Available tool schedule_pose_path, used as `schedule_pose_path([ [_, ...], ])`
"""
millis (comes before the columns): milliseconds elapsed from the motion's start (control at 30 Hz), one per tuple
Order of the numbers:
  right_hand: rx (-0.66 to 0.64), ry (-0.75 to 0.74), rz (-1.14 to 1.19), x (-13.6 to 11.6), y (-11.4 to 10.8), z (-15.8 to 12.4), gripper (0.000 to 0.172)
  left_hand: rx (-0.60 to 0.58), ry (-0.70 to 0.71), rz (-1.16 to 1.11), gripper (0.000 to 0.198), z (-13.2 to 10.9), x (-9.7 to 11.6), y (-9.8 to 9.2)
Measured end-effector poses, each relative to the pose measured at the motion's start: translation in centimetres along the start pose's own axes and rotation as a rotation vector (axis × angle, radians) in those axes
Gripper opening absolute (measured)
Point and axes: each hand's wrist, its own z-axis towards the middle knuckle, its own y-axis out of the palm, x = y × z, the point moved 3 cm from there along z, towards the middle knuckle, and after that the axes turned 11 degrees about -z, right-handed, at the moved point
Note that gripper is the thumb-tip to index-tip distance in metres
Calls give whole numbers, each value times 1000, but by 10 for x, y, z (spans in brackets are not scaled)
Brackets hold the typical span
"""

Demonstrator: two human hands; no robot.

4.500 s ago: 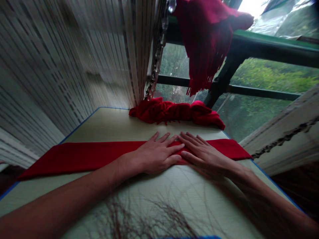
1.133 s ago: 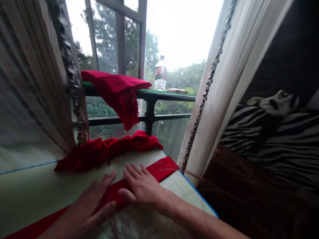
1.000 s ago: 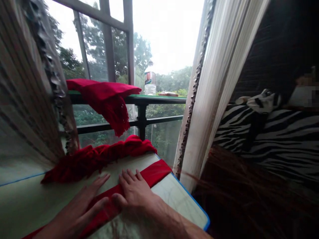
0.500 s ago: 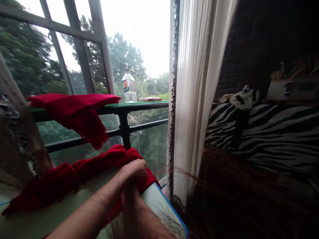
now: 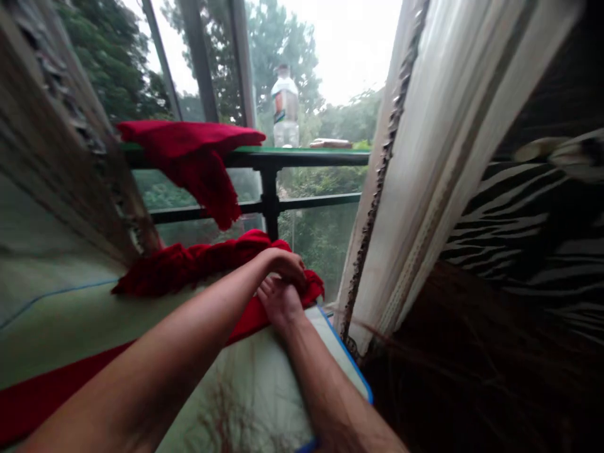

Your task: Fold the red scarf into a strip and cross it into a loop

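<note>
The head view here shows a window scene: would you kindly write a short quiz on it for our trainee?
1. What stands on the green rail, to the right of the draped red scarf?
2. True or false: the left hand and right hand are far apart.
3. What colour is the edging of the table? A blue, B red, C white.

Key: 1 a plastic bottle; 2 false; 3 A.
</note>
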Motion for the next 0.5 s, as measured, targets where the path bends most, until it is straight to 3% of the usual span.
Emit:
schedule_pose_path([
  [167, -108, 67, 337, 10, 9, -3, 57, -44, -56, -207, 19, -25, -30, -19],
  [233, -146, 82, 417, 6, 13, -6, 56, -2, -1, -306, 14, -43, -40, -27],
  [333, -188, 81, 480, -8, 15, -14, 61, 87, 108, -460, 23, -70, -56, -34],
  [500, -253, 54, 529, -33, 15, -27, 77, 164, 259, -681, 11, -105, -87, -39],
])
